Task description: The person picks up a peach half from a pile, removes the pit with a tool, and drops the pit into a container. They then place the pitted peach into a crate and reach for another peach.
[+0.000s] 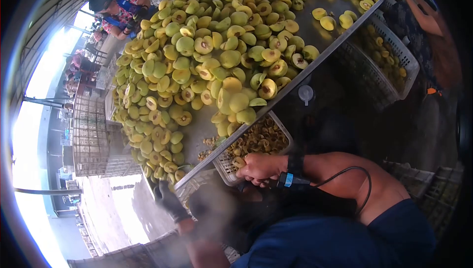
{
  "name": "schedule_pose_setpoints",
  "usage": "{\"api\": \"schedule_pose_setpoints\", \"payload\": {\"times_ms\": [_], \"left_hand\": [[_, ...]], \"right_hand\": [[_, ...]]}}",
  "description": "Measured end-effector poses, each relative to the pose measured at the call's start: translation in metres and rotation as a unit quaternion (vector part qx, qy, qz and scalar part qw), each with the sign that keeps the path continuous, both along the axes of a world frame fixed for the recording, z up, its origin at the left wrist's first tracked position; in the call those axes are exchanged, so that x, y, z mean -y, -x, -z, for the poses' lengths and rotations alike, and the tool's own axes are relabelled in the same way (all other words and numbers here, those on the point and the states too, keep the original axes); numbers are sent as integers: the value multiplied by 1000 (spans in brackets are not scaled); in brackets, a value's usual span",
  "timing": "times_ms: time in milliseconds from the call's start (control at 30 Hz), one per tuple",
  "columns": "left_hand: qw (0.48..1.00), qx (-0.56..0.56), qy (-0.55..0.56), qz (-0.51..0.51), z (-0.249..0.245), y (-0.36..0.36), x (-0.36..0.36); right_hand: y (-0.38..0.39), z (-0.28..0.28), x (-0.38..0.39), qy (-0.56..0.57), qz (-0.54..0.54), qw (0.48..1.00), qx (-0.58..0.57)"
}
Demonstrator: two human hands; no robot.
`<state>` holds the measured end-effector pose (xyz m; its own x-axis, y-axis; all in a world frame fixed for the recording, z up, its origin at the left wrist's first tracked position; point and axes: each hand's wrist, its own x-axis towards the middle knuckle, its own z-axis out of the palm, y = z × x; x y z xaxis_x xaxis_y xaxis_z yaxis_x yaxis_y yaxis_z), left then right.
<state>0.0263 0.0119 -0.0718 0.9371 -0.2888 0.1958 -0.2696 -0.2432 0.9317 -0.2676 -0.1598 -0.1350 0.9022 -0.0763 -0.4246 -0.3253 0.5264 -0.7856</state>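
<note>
My right hand, bare with a black strap at the wrist, is closed over the rim of a white plastic basket. A halved yellow-green fruit shows at its fingertips. Brown pit pieces fill much of that basket, which stands against the metal table's edge. My left hand, in a dark grey glove, is by the lower left corner of the table with its fingers apart. Nothing shows in it. A large heap of halved fruits, many with brown centres, covers the table.
A second white crate with fruit stands below the table at the right. At upper right a person's arm reaches toward the table. Another person works across the heap. Stacked crates stand at left, more crates at lower right.
</note>
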Motion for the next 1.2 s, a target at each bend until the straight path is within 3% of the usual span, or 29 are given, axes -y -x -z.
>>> {"api": "schedule_pose_setpoints", "payload": {"times_ms": [33,67,100,200,267,400,500,567,667,733,767,867,933,1033,1200], "left_hand": [[975,107,-190,-36,-5,-21,-21],[903,208,-369,-74,-7,-33,-33],[950,141,-277,-38,-13,-31,-23],[974,37,-158,159,-11,-17,45],[961,-62,-183,200,-22,42,121],[877,-181,-318,312,15,54,226],[847,-282,-242,379,40,42,238],[855,-122,-209,458,48,31,226],[874,-163,-163,427,40,31,196],[886,-268,-115,361,32,41,184],[889,-243,-118,370,29,49,183],[901,-153,-112,389,31,70,182],[915,-71,-90,387,40,74,185],[905,-167,-31,389,25,85,171],[908,-167,-24,383,14,105,147]], "right_hand": [[-1,0,1,-13,14,1000,-24],[1,-8,2,-5,3,1000,-18],[3,-20,2,4,-11,1000,-12],[-3,-20,-4,6,16,1000,23],[-7,-21,-2,10,54,998,36],[-2,-39,18,18,90,995,30],[-6,-33,26,58,103,993,16],[-8,-32,30,85,99,991,17],[-18,-25,29,164,135,977,23],[-28,-2,22,270,191,942,59],[-31,4,19,323,220,917,77],[-23,-18,27,283,192,937,66],[-19,-25,31,333,202,921,18],[-15,-23,38,369,239,898,9],[-12,-22,35,385,237,892,12]]}}
